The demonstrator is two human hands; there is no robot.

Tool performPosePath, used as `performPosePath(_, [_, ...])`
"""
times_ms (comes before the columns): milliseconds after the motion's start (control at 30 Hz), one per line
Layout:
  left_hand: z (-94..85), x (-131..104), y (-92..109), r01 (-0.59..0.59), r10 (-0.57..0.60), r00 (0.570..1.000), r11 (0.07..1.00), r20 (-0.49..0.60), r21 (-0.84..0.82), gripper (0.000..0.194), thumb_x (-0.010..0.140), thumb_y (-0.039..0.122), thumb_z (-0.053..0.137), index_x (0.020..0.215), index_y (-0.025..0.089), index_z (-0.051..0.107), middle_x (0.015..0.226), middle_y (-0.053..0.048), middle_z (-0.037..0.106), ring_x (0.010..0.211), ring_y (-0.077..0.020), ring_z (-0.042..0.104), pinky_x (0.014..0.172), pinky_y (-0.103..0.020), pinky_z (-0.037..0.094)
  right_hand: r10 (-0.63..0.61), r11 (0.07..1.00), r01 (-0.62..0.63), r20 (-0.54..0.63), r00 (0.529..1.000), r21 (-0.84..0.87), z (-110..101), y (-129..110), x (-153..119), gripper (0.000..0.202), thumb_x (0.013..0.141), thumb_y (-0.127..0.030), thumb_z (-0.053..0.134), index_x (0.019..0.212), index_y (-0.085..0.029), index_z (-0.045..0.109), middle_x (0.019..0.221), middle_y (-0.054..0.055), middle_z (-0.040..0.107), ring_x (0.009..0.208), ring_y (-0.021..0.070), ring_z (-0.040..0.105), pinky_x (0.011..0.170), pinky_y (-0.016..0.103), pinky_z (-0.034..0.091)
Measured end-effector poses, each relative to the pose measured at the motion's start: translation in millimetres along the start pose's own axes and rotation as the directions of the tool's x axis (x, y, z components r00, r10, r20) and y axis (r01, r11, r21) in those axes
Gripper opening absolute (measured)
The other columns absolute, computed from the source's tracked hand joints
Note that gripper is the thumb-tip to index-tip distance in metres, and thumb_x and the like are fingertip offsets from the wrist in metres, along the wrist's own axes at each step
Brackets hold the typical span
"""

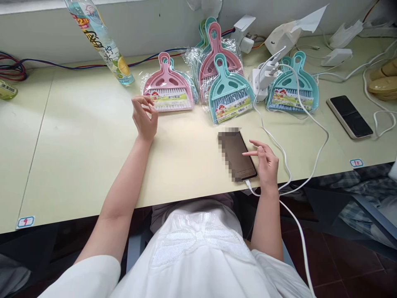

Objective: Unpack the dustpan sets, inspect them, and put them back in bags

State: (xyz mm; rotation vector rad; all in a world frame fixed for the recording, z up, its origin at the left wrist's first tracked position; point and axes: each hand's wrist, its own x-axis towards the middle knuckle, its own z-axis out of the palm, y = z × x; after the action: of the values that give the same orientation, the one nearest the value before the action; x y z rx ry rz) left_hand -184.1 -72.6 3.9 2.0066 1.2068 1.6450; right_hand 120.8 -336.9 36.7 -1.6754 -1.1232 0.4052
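My left hand (145, 118) rests on the table with its fingers loosely curled and apart, and I see nothing in it. Its fingertips are beside a pink dustpan-and-brush set (169, 89) in clear wrapping. Over a smartphone (240, 157) lying on the table, my right hand (266, 165) stretches out its index finger, the tip at the screen. The other fingers hold nothing. Part of the screen is blurred out. A white charging cable (249, 185) is plugged into the phone's near end. Behind the phone lies a turquoise dustpan-and-brush set (231, 93), also wrapped.
More wrapped sets (214, 49) lean behind, and another turquoise set (293, 89) lies right of a power strip (262, 80). White cords loop past my right hand. A drink bottle (105, 45) stands at the back left. A second phone (350, 116) lies at the right.
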Motion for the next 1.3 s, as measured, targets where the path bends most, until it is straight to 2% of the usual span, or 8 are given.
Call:
performPosePath(533, [1.1,0.5,-3.3,0.001,0.000,1.000,0.998,0.028,-0.063,0.022,0.086,0.037,0.058,0.099,0.029,0.043,0.099,-0.004,0.054,0.099,-0.0207,0.065,0.072,-0.032,0.054,-0.009,1.000,0.009,0.018,1.000,-0.004,-0.1,3.8,0.3,0.044,0.098,-0.041,0.044,0.072,-0.027,0.076,0.120,0.002,0.067,0.118,0.0230,0.058,0.105,0.044,0.041])
performPosePath(900, [1.2,0.5,-0.7,0.004,-0.003,1.000,0.999,0.012,-0.051,0.022,0.086,0.039,0.057,0.097,0.028,0.041,0.095,-0.003,0.054,0.095,-0.0202,0.065,0.070,-0.031,0.053,-0.005,1.000,0.005,0.022,1.000,-0.016,-0.2,2.0,0.1,0.042,0.098,-0.040,0.046,0.072,-0.028,0.076,0.119,0.002,0.068,0.118,0.0234,0.058,0.106,0.046,0.041])
performPosePath(1133, [1.1,1.2,2.6,0.030,-0.028,0.999,0.998,0.026,-0.057,0.023,0.085,0.037,0.058,0.095,0.027,0.040,0.094,-0.004,0.053,0.095,-0.0205,0.064,0.069,-0.030,0.052,-0.005,1.000,0.006,0.032,0.999,-0.024,-0.9,3.1,-0.5,0.046,0.097,-0.041,0.047,0.062,-0.026,0.072,0.118,0.002,0.068,0.118,0.0236,0.057,0.107,0.046,0.040])
performPosePath(1300, [0.2,1.3,4.6,0.045,-0.044,0.999,0.999,0.028,-0.021,0.023,0.086,0.037,0.058,0.095,0.027,0.040,0.094,-0.004,0.054,0.095,-0.0201,0.065,0.069,-0.030,0.053,0.006,1.000,-0.006,0.002,1.000,0.010,-0.6,1.2,-0.4,0.048,0.098,-0.042,0.044,0.062,-0.025,0.072,0.117,0.002,0.069,0.118,0.0231,0.058,0.107,0.046,0.040])
